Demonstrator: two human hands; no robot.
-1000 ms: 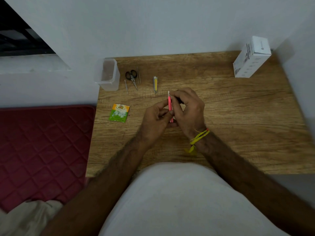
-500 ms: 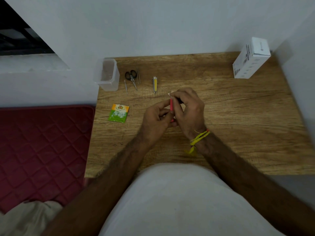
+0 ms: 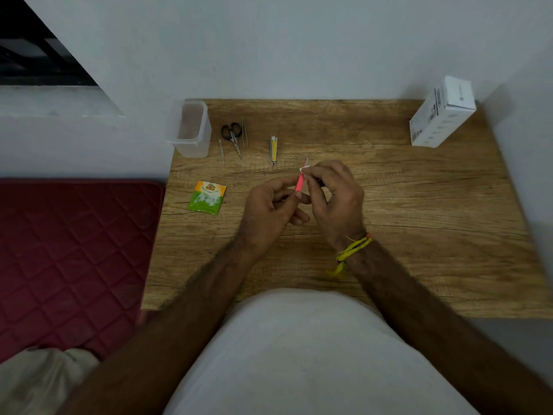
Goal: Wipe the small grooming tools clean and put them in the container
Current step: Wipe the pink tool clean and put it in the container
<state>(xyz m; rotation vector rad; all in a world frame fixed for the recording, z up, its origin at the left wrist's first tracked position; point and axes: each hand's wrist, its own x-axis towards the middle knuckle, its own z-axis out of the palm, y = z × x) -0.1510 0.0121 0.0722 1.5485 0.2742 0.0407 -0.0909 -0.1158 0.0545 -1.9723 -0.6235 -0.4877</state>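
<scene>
Dim, flat light is falling from above; my hands [image 3: 302, 202] are casting only soft shadows on the surface [image 3: 419, 205]. Wide-angle distortion is bending the edges, and my lap is blurring out of focus.

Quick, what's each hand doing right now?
Left hand: pinches the lower end of the pink tool.
Right hand: pinches a small white wipe against the tool's upper part.

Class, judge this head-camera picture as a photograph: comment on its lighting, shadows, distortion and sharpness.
Head view: dim, flat light without glare; the white cardboard box casts only a soft shadow on the wall; wide-angle distortion bows the wooden table edges; the thin metal tools beside the black-handled scissors are too small and soft to identify.
</scene>
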